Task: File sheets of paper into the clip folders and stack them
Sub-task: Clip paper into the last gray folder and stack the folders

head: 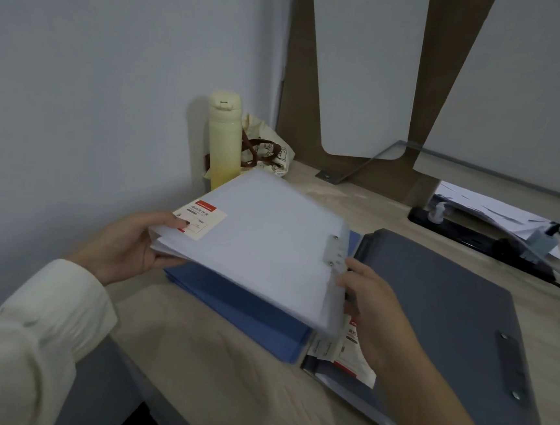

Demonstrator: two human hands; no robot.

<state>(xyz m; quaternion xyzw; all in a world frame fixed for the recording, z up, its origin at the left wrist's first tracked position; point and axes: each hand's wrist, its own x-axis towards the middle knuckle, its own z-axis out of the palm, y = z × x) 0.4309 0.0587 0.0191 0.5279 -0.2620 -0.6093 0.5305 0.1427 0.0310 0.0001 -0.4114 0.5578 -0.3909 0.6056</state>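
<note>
**White folder over blue**

Your left hand (pixel 133 247) grips the frosted plastic white clip folder (pixel 269 245) at its labelled corner, thumb on top, fingers curled beneath. Your right hand (pixel 375 308) pinches its riveted edge. It tilts above the smooth blue folder (pixel 246 311).

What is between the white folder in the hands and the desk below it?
A blue folder lies flat on the desk under the white folder; the head view shows it.
</note>
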